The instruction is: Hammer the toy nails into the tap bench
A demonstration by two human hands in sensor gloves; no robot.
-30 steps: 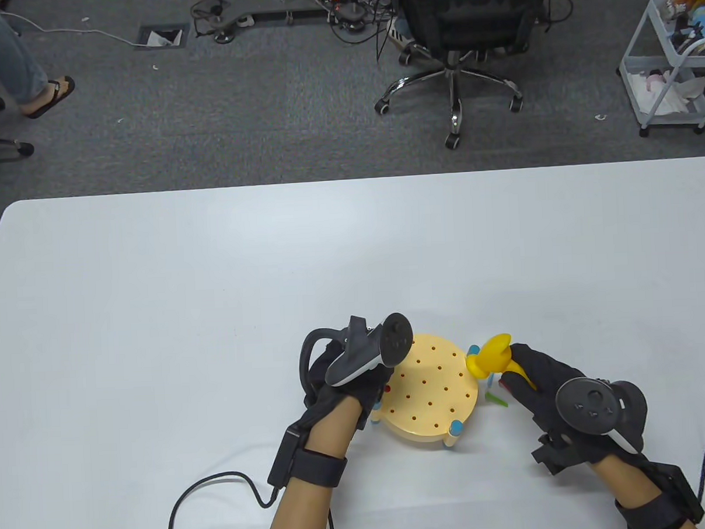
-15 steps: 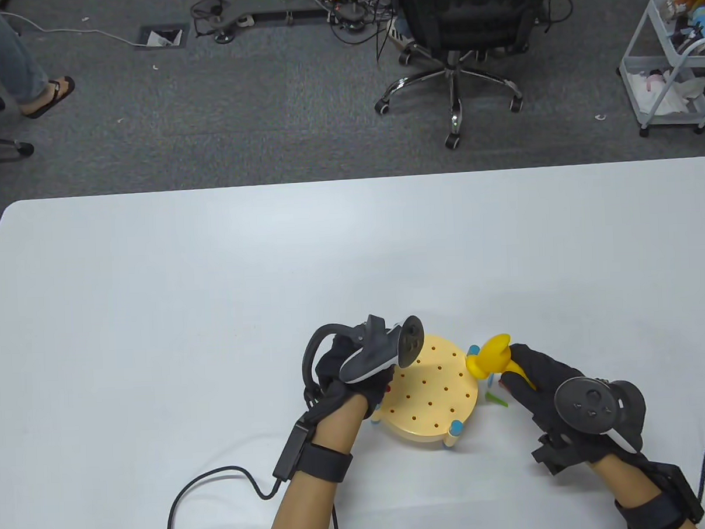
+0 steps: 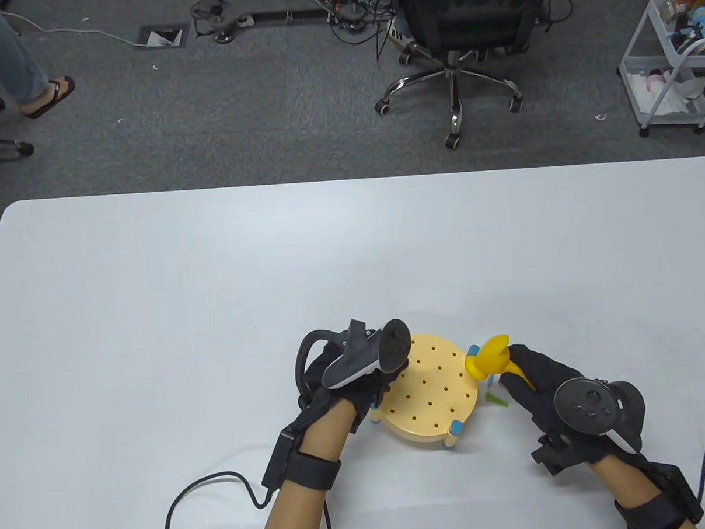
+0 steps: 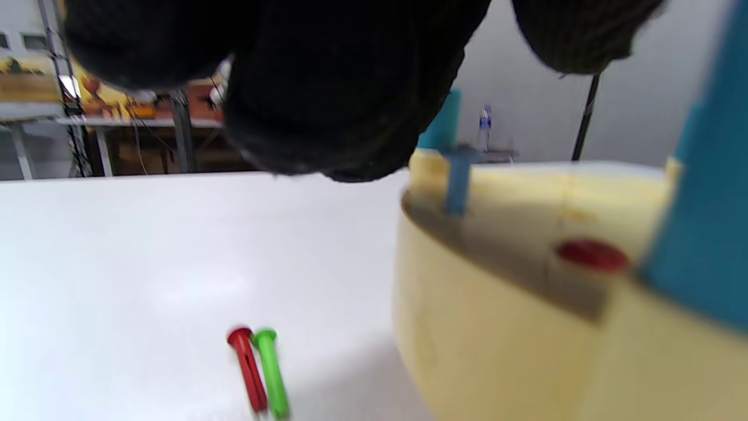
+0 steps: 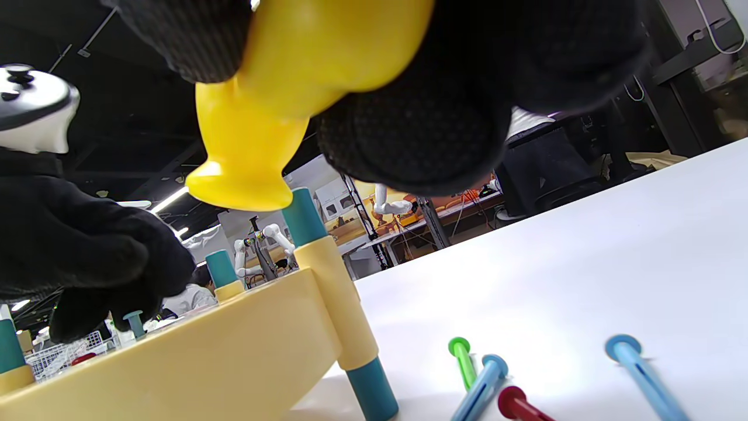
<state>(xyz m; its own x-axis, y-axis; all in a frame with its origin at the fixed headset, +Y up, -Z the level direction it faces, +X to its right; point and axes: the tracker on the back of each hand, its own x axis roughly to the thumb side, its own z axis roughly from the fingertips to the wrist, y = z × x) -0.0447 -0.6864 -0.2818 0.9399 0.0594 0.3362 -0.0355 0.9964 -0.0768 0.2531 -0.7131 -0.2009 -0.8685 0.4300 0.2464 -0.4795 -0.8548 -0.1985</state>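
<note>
The round yellow tap bench (image 3: pixel 434 401) stands near the table's front edge. My left hand (image 3: pixel 384 386) curls over its left rim. In the right wrist view its fingertips (image 5: pixel 125 292) pinch a small blue nail (image 5: pixel 135 324) standing upright in the bench (image 5: pixel 204 356). That nail (image 4: pixel 457 178) rises high from the top, and a red nail head (image 4: pixel 590 255) sits low in the bench beside it. My right hand (image 3: pixel 518 369) grips the yellow toy hammer (image 3: pixel 490 356) by its handle. The hammer head (image 5: pixel 245 169) hangs over the bench's right rim.
Loose nails lie on the table right of the bench: a green nail (image 5: pixel 463 355), two blue ones (image 5: pixel 485 380) and a red one (image 5: pixel 517 404). Left of the bench lie a red nail (image 4: pixel 248 369) and a green nail (image 4: pixel 272 374). Glove cables trail off the front edge.
My left hand swung right over the bench half a second ago and has drawn back left to the rim. The right hand and the hammer have stayed put.
</note>
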